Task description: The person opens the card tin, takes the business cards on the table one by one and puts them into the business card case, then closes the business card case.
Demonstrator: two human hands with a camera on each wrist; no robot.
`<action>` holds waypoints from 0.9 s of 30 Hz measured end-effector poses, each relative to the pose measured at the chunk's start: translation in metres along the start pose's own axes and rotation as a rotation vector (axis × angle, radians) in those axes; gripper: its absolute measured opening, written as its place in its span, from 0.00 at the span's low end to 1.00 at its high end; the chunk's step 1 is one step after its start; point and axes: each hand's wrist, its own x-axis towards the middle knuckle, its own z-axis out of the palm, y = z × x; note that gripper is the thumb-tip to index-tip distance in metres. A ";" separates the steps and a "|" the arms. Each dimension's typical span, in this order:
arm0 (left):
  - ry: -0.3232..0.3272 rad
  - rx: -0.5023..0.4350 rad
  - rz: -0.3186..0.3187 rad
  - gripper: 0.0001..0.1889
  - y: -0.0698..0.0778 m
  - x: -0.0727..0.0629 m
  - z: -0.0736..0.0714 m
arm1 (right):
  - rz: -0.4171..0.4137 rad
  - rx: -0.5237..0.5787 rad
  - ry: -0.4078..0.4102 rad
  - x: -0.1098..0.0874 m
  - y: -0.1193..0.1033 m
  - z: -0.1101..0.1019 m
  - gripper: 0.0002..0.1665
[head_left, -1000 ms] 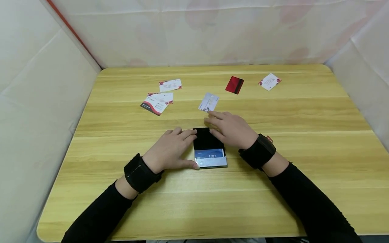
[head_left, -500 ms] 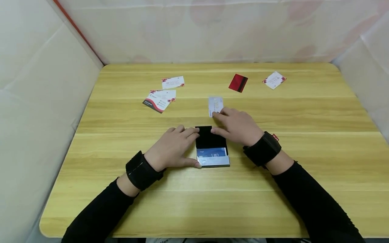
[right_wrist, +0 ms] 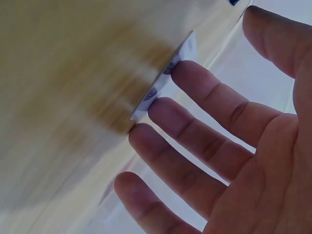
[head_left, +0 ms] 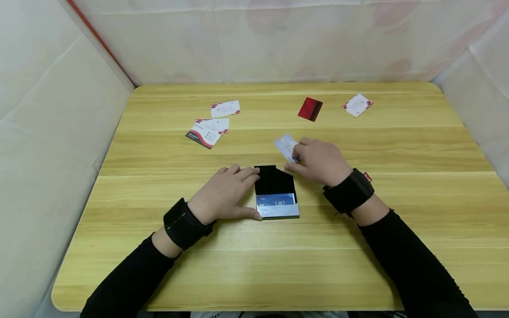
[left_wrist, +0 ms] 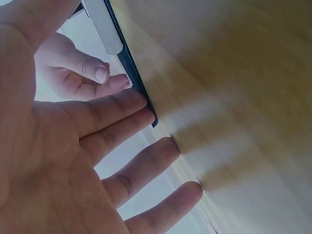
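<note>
Pale grey rectangular card with a printed face [head_left: 285, 146] is seen on the light yellow wood-grain table [head_left: 254, 269], set at a slant just beyond the open black card holder with a silvery front [head_left: 277, 185]. The card's near end is touched by the index and middle fingertips of the right hand [head_left: 320, 161]; fingers are held mostly straight and spread, thumb kept apart from the card, nothing gripped. Whether the card is lifted at any edge cannot be told. The holder is laid flat, flap folded back away from the body, and a blue card lettered VIP [head_left: 274, 199] is partly covered by the silvery front. The holder's left side is touched by the left hand [head_left: 222, 194]: thumb at the near corner, index and middle fingertips at the flap, fingers loosely extended, nothing clasped. Farther back, a red card with a black stripe [head_left: 310, 109] and a white card with red floral corners [head_left: 357, 105] are placed to the right; to the left, a white card with a red-and-black curved band [head_left: 204, 135] is overlapped with another floral white card [head_left: 219, 125].
</note>
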 end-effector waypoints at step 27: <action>0.000 0.001 0.002 0.54 0.000 -0.001 0.001 | -0.021 0.025 0.005 0.001 0.009 -0.001 0.16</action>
